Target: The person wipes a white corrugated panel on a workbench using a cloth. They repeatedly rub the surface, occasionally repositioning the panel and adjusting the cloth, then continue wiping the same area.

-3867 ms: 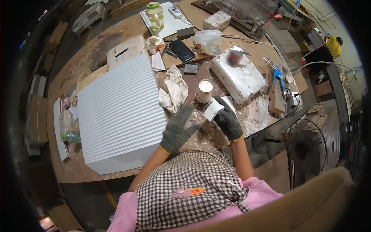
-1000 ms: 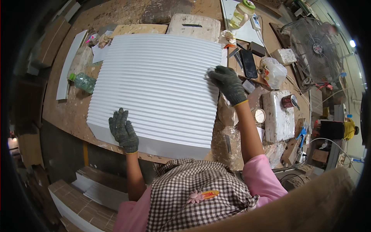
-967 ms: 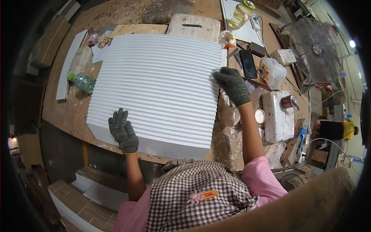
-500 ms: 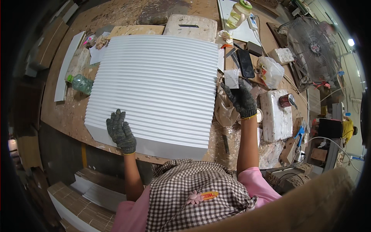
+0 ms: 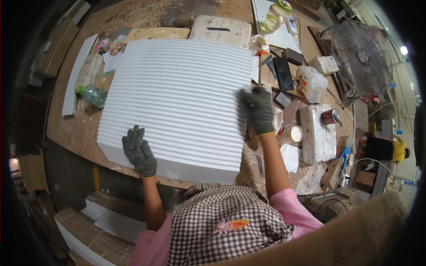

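- Desk (image 5: 62,133) is carrying everything, paint-stained.
- White ridged panel (image 5: 177,102) is lying flat mid-desk, ridges up; probably stiff, fairly light, smooth, dent-prone along ridges; best held by opposite side edges.
- Right hand (image 5: 257,108), gloved, is blurring at panel's right edge; can't tell whether gripping.
- Left hand (image 5: 139,150), gloved, is resting spread on near-left border, well apart from right.

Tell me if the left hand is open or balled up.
Open: the gloved left hand lies on the ridged white panel, its fingers extended.
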`<act>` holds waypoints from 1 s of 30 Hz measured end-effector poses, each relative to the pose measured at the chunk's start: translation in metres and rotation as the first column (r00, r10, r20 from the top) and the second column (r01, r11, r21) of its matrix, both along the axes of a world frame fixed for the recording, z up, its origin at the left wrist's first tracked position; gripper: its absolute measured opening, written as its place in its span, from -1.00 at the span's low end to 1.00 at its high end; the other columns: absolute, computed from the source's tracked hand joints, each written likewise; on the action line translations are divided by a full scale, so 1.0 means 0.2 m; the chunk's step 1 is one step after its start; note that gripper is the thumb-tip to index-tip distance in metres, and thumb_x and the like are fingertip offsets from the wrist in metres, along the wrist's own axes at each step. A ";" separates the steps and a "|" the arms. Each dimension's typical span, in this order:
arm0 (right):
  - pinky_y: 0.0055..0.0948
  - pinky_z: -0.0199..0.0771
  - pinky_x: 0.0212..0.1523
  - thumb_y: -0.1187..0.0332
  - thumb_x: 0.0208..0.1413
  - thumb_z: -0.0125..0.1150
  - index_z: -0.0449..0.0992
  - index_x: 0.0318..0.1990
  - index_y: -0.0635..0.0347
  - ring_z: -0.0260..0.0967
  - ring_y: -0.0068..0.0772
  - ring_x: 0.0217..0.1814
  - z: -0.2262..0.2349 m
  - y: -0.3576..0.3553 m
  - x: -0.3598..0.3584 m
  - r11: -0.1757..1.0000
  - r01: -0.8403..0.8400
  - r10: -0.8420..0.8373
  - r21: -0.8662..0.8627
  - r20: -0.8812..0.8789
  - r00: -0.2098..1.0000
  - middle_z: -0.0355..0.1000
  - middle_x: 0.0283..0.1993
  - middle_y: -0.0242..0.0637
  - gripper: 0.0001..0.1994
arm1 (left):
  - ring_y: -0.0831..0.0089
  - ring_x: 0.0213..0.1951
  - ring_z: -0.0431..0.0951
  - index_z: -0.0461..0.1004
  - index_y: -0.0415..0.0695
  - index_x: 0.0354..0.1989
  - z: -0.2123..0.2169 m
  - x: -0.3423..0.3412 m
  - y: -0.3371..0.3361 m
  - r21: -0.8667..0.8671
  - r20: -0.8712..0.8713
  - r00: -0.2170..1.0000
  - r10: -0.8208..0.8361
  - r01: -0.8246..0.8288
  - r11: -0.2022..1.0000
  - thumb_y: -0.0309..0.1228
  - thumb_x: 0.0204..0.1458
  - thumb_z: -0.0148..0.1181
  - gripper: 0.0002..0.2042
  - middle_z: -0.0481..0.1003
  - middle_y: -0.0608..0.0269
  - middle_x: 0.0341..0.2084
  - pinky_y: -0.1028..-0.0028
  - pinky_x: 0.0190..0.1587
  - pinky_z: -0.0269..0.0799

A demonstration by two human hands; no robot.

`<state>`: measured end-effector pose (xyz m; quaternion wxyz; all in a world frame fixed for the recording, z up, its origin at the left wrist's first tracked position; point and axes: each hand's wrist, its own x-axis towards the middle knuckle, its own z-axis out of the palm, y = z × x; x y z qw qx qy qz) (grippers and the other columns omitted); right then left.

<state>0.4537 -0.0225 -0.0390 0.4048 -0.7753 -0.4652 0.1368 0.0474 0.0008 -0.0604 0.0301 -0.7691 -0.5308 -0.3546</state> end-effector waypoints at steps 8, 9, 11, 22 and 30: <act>-0.11 0.49 -0.23 0.31 0.10 0.33 0.64 -0.10 -0.01 0.45 0.00 -0.26 -0.06 -0.01 -0.16 0.991 0.013 0.008 0.135 -0.155 0.988 0.47 -0.29 -0.03 -0.79 | 0.12 0.29 0.42 0.60 -0.16 0.09 0.01 0.01 0.01 0.009 0.014 1.000 -0.022 0.022 1.000 -0.30 0.31 -0.05 -0.64 0.55 0.11 0.16 0.02 0.45 0.07; -0.08 0.49 -0.22 0.31 0.10 0.31 0.63 -0.10 -0.03 0.42 0.00 -0.26 -0.19 0.09 -0.17 0.991 -0.081 0.082 0.104 -0.007 0.997 0.44 -0.31 -0.03 -0.80 | 0.12 0.29 0.42 0.60 -0.16 0.09 0.02 0.03 0.03 0.016 0.018 0.999 -0.036 0.036 0.999 -0.30 0.31 -0.05 -0.64 0.55 0.11 0.16 0.02 0.45 0.07; -0.01 0.47 -0.22 0.30 0.12 0.28 0.62 -0.15 -0.04 0.39 0.03 -0.24 -0.13 0.29 -0.44 0.977 -0.193 0.118 0.088 0.530 0.840 0.42 -0.33 -0.03 -0.85 | 0.12 0.29 0.42 0.60 -0.16 0.10 0.01 0.01 0.01 0.004 -0.001 1.000 -0.005 0.005 1.000 -0.30 0.31 -0.06 -0.64 0.56 0.12 0.15 0.02 0.45 0.07; -0.25 0.47 -0.27 0.37 0.06 0.43 0.68 -0.22 0.12 0.42 -0.15 -0.30 -0.01 0.02 -0.10 0.995 -0.018 0.047 0.101 -0.298 0.953 0.43 -0.36 -0.14 -0.86 | 0.11 0.30 0.41 0.60 -0.19 0.09 0.01 -0.02 -0.01 0.004 0.018 1.000 -0.002 0.002 1.000 -0.29 0.34 -0.09 -0.62 0.56 0.09 0.15 0.01 0.46 0.06; -0.10 0.41 -0.26 0.37 0.14 0.31 0.62 -0.21 0.07 0.41 -0.05 -0.27 -0.06 0.18 -0.17 0.992 0.045 -0.031 0.118 -0.114 0.993 0.44 -0.32 -0.08 -0.91 | 0.11 0.28 0.44 0.62 -0.17 0.06 0.01 -0.01 0.00 0.019 0.025 1.000 -0.007 0.006 1.000 -0.28 0.32 -0.06 -0.63 0.57 0.13 0.14 0.00 0.45 0.07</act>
